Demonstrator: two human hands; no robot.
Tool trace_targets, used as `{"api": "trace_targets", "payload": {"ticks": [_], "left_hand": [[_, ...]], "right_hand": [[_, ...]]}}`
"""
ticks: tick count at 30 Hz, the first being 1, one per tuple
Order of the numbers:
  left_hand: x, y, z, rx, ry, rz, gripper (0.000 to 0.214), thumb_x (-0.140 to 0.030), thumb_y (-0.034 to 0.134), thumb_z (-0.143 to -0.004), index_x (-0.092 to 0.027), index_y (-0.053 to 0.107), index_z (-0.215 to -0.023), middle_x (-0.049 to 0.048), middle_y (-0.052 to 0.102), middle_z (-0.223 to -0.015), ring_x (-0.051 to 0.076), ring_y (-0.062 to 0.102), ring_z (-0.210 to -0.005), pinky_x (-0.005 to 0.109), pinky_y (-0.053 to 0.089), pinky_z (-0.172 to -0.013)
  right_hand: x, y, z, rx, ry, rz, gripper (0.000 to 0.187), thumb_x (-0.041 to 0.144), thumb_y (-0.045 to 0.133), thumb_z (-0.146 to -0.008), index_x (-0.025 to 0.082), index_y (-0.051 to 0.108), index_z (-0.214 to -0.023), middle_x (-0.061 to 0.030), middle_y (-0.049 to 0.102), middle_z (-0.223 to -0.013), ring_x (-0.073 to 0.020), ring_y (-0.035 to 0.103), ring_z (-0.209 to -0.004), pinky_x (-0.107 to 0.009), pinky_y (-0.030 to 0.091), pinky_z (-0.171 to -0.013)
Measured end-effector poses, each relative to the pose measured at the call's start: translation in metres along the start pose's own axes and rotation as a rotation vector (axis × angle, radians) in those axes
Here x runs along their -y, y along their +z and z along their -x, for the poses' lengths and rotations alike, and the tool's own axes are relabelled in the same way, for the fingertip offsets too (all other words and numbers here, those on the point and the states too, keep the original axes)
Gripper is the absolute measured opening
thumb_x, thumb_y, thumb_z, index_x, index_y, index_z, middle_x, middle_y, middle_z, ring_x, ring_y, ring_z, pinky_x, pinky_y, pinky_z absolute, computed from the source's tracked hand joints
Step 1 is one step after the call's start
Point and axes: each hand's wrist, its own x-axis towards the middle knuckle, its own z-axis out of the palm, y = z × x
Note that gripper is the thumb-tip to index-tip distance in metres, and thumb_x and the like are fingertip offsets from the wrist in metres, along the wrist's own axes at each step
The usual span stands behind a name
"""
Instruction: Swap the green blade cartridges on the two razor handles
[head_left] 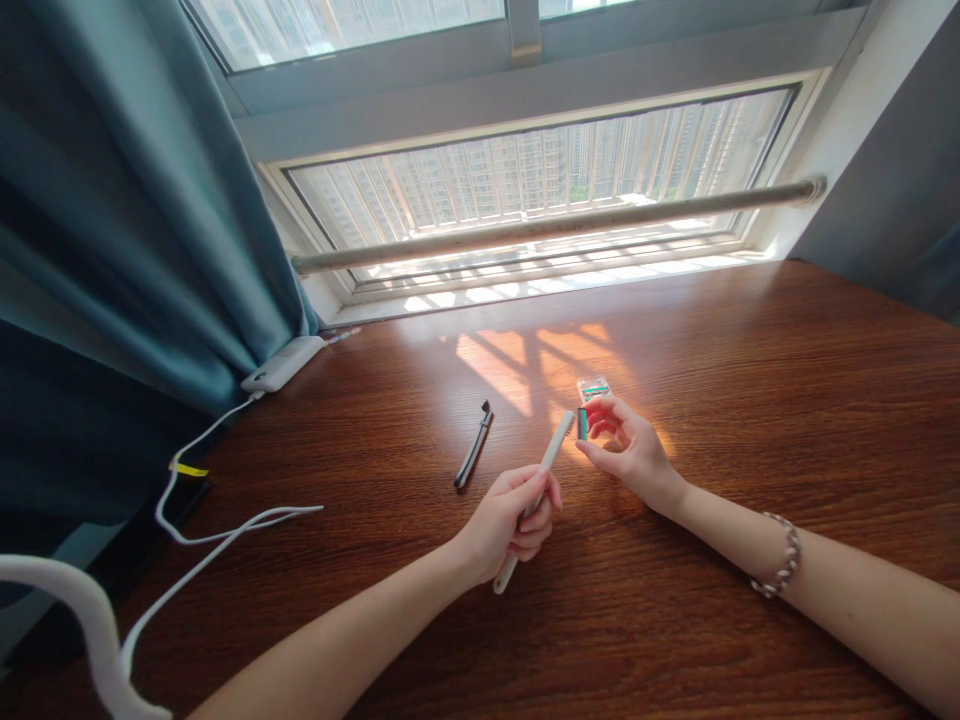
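Just beside the white comb (557,441): right hand (636,455) pinches teal-black cartridge (582,424) | left hand (510,515) wraps comb | left of comb: black handle (473,450) | cartridge apparently unattached to either

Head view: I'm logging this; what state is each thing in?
White tool: held by the left hand
Green cartridge: pinched by the right hand
Dark tool: lying unheld
Clear case: open or shut unclear
White cable: loosely bent
Curtain: drawn aside
Window: open or shut unclear

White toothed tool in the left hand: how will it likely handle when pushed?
The tool is probably stiff: its upper end doesn't droop. Its slim shape suggests it's light. The exposed teeth might snag.
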Motion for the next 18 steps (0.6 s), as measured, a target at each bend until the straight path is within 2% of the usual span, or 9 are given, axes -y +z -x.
{"api": "trace_targets", "payload": {"ticks": [6,18], "left_hand": [[0.0008,0.0006,0.0001,0.009,0.019,0.016,0.027,-0.036,0.037,-0.087,-0.016,0.047,-0.072,-0.0091,0.022,-0.042,0.003,0.012,-0.033,0.014,0.009,-0.029],[-0.0014,0.0026,0.0008,0.044,-0.02,0.014,0.028,-0.038,0.038,-0.087,-0.016,0.047,-0.072,-0.0091,0.023,-0.042,0.003,0.012,-0.034,0.013,0.009,-0.029]], "right_hand": [[0.0002,-0.0008,0.0001,-0.008,-0.127,0.074,0.034,0.031,0.068,-0.068,0.021,0.051,-0.097,-0.0031,0.056,-0.089,-0.014,0.054,-0.073,-0.03,0.047,-0.068],[0.0025,-0.0012,0.0023,-0.008,-0.123,0.075,0.033,0.032,0.067,-0.068,0.02,0.053,-0.096,-0.0053,0.058,-0.09,-0.0162,0.055,-0.074,-0.033,0.05,-0.07]]}}
